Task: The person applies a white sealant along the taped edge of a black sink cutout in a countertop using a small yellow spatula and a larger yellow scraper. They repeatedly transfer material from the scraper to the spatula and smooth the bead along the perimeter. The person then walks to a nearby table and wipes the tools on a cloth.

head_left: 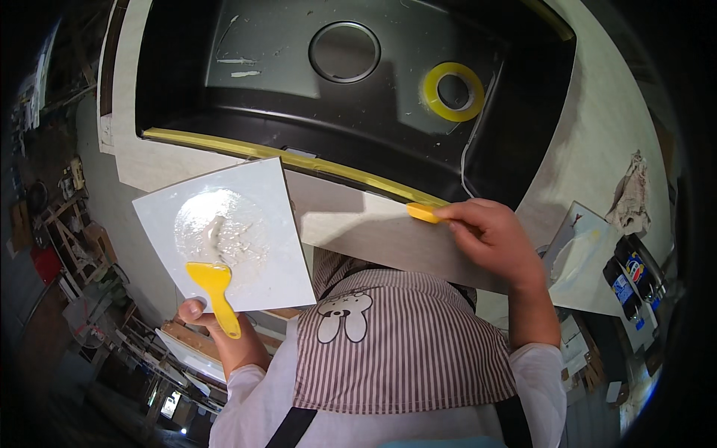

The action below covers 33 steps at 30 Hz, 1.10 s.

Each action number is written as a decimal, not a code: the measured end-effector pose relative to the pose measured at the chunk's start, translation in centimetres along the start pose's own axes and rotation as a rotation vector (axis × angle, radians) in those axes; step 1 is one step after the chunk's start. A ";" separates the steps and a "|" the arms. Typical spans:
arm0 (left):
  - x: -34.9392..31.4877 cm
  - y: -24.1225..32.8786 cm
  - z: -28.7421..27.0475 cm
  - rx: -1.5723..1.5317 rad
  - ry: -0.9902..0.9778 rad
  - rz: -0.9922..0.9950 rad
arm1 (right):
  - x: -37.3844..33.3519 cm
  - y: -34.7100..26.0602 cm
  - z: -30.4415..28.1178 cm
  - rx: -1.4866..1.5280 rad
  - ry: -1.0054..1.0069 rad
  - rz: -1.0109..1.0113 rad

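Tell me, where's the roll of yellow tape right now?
The tape roll lies flat inside the black sink, on its right side, just right of the round drain and above the right hand.

Yellow scrapers (215,293), white tile (254,216), black sink (179,67), brown-striped apron (403,351).

This is a workshop where a sink is being fitted, not a lived-in kitchen. At 12 o'clock a bare black sink (299,67) sits in a pale bench (590,142) with yellow masking tape (299,159) along its edge and a tape roll (453,91) lying in the basin. At 9 o'clock stand cluttered wooden racks (71,231), at 7 o'clock stacked boards (187,347), and at 3 o'clock a stained rag (633,196) on the bench.
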<state>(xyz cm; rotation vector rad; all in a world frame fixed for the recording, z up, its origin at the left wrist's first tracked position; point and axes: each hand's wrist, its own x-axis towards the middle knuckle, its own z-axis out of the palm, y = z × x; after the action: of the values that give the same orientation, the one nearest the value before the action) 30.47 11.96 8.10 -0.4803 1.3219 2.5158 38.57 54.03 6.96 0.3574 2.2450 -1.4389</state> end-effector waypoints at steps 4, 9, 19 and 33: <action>-0.1 0.1 0.0 0.005 -0.010 -0.009 | 0.3 0.5 0.9 -0.016 0.000 0.001; -0.1 0.0 0.1 0.045 -0.024 -0.057 | -0.8 1.3 -0.2 -0.063 0.000 0.025; -1.1 -3.8 5.3 0.165 -0.130 -0.362 | -1.9 -6.3 -0.9 -0.086 0.097 -0.269; -2.4 -5.5 6.6 0.338 -0.370 -0.399 | -1.7 -8.7 0.9 -0.350 0.062 -0.423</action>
<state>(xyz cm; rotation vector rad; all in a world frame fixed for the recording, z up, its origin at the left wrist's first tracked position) 33.58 20.32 8.48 -0.1693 1.3123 1.8963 36.41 49.61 14.36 -0.1999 2.6736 -1.1902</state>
